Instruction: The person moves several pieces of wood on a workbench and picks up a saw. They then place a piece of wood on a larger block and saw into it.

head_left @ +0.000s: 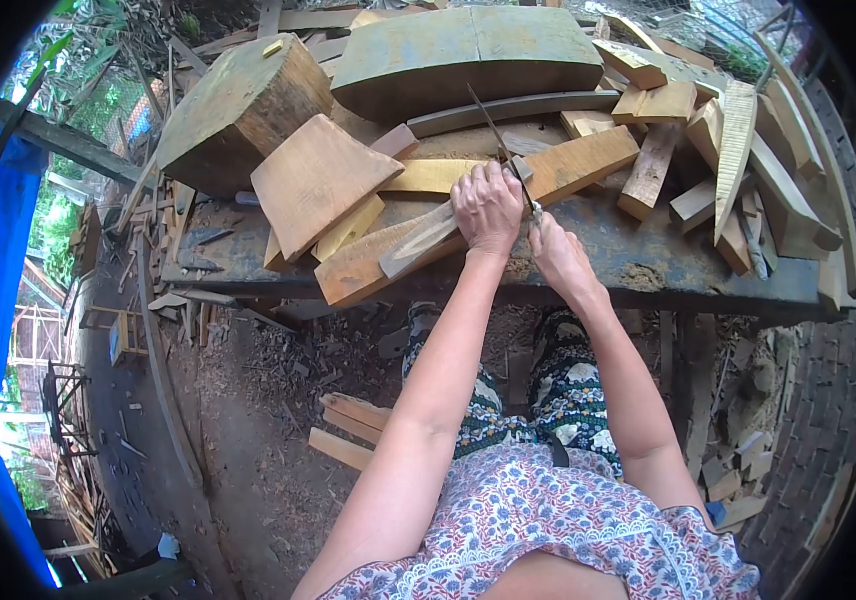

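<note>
My right hand is closed around the handle of a hand saw, whose thin dark blade points away from me, seen nearly edge-on. The blade stands just right of my left hand, across the wood. My left hand's fingers are curled over a short greyish strip of wood, pressing it onto a longer wooden beam. This beam lies slanted over the front of the workbench, its right end reaching further back. Where the teeth meet the wood is hidden by my hands.
Behind are a large curved wood block and a thick angular block. A flared wooden piece sits at left. Several offcuts are piled at right. Shavings and loose boards lie on the ground.
</note>
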Action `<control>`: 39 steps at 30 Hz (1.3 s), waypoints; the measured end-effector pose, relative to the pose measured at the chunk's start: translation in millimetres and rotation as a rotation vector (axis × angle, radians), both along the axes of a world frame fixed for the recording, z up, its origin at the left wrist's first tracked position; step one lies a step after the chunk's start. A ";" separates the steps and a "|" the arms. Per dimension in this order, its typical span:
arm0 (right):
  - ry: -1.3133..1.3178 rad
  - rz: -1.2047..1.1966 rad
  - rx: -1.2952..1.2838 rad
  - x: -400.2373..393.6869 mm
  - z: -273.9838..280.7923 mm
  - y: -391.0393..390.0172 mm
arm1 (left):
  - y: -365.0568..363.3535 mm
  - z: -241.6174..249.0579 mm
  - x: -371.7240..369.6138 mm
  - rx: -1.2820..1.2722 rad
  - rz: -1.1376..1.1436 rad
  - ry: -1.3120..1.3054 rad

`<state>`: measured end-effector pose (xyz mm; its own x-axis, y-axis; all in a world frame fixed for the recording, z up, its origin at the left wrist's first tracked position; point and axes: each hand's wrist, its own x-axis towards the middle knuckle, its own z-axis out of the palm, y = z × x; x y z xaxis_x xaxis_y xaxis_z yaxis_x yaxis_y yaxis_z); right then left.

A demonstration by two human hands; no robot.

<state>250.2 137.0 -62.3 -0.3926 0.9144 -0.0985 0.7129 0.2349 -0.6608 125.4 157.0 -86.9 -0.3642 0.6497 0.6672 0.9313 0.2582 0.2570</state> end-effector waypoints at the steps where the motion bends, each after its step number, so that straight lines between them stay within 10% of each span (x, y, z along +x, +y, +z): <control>1: -0.011 -0.001 0.003 -0.7 0.2 0.1 | 0.5 -0.8 -0.2 0.012 -0.009 -0.005; 39: -0.099 0.039 -0.007 4.2 16.9 4.4 | 1.4 -1.3 0.4 -0.002 0.011 0.000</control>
<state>254.3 141.4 -45.4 -0.4160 0.8978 -0.1448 0.7652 0.2595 -0.5891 125.8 158.5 -88.3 -0.3711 0.6469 0.6662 0.9285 0.2686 0.2563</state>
